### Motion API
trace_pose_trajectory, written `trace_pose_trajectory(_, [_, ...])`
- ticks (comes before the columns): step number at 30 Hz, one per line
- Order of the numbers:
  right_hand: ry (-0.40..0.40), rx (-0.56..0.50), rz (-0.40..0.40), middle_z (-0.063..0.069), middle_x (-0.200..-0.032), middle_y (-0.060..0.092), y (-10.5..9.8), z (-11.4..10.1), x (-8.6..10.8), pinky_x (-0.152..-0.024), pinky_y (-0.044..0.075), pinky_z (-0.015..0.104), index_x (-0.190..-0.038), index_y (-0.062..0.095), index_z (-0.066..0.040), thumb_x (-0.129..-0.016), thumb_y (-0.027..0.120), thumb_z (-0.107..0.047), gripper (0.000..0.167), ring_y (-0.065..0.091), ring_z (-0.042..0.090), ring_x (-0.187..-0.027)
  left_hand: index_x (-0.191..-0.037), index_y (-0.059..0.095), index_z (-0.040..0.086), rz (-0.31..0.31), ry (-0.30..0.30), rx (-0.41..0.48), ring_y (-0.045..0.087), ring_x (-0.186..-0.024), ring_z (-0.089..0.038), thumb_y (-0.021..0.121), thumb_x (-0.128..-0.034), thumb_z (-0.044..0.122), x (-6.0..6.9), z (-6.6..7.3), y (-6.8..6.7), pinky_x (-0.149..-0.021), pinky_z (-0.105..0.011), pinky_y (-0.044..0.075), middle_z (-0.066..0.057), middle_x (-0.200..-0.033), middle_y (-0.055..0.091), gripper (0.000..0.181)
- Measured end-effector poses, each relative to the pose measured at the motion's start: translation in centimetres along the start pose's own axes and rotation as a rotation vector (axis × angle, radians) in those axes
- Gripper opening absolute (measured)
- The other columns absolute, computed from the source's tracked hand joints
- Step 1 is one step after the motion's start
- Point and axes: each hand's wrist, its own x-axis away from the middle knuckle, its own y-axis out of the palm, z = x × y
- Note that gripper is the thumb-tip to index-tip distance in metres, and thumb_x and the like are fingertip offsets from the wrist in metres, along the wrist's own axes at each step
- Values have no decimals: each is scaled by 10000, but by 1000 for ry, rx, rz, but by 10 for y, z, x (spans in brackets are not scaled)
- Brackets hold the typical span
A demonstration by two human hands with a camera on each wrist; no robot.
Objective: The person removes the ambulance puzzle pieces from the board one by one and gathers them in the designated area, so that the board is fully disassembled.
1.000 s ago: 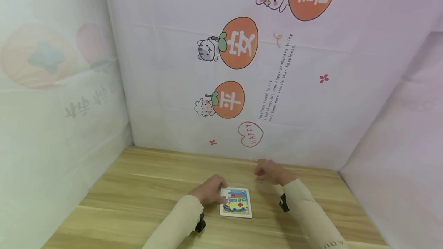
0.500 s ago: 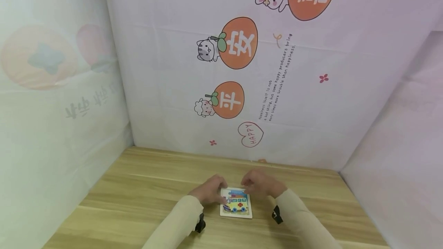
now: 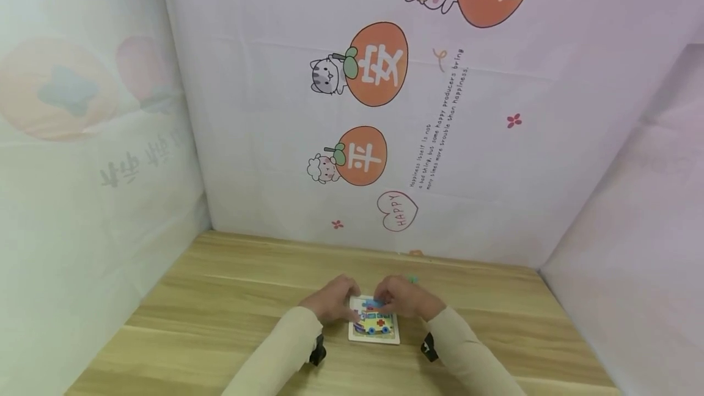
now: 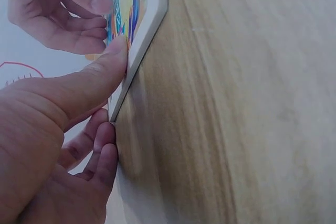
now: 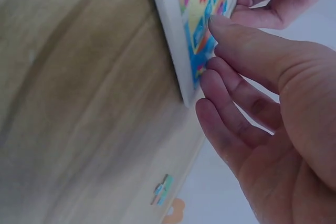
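Note:
A small square jigsaw puzzle [image 3: 371,338] with a pale frame and a yellow ambulance picture lies on the wooden table. My left hand [image 3: 332,299] grips its left side, thumb on the picture and fingers curled at the far corner; the left wrist view shows this thumb [image 4: 113,59] over the edge. My right hand [image 3: 404,297] is at the puzzle's upper right part. Its thumb and index finger pinch a puzzle piece against the picture, though the fingers mostly hide that piece. In the right wrist view the other right fingers [image 5: 226,124] bend beside the frame's corner.
A loose green and blue piece [image 3: 413,279] lies on the wooden table [image 3: 264,274] behind my right hand, and the right wrist view shows this small piece [image 5: 163,190] too. White printed cloth [image 3: 264,139] hangs behind the table and along both sides.
My right hand has come from the back of the table left and nearer, onto the puzzle's upper part. The loose piece behind it now shows. My left hand keeps its place.

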Motion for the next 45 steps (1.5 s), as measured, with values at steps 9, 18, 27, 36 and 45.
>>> trace_pose_trajectory(9, [44, -9, 28, 19, -960, 723, 5, -1, 0, -713, 524, 196, -1002, 775, -60, -908, 828, -105, 117, 629, 118, -829, -1225, 652, 46, -3, 10, -89, 571, -1135, -212, 872, -870, 184, 0, 6, -2, -1053, -427, 520, -72, -1244, 611, 439])
trace_pose_trajectory(18, [47, 55, 61, 52, -966, 708, 7, -6, 5, -709, 530, 202, -1005, 783, -25, -890, 838, -85, 141, 619, 121, -830, -1289, 683, 45, -13, 62, -172, 562, -1132, -183, 876, -865, 228, -6, 8, -1, -1035, -374, 534, -49, -1243, 619, 500])
trace_pose_trajectory(27, [36, -4, 82, 90, -919, 777, 9, -10, 1, -732, 601, 215, -936, 781, -30, -866, 845, -39, 95, 726, 163, -819, -1274, 709, 63, -9, 113, -132, 564, -1074, -128, 844, -885, 222, -16, 4, 12, -992, -313, 532, -28, -1195, 631, 441])
trace_pose_trajectory(36, [67, -3, 91, 109, -941, 771, 9, -7, 1, -752, 623, 276, -945, 765, -25, -858, 847, -24, 119, 739, 228, -860, -1284, 698, 67, -10, 109, -59, 580, -1136, -159, 842, -902, 215, -18, 7, 11, -1066, -346, 517, -37, -1231, 634, 434])
trace_pose_trajectory(45, [121, -67, 45, 78, -973, 758, 8, -7, -1, -789, 625, 313, -965, 736, -56, -883, 832, -48, 127, 724, 211, -905, -1254, 697, 53, -7, 101, 0, 589, -1086, -156, 859, -882, 188, -16, 4, 10, -1005, -337, 530, -46, -1207, 635, 427])
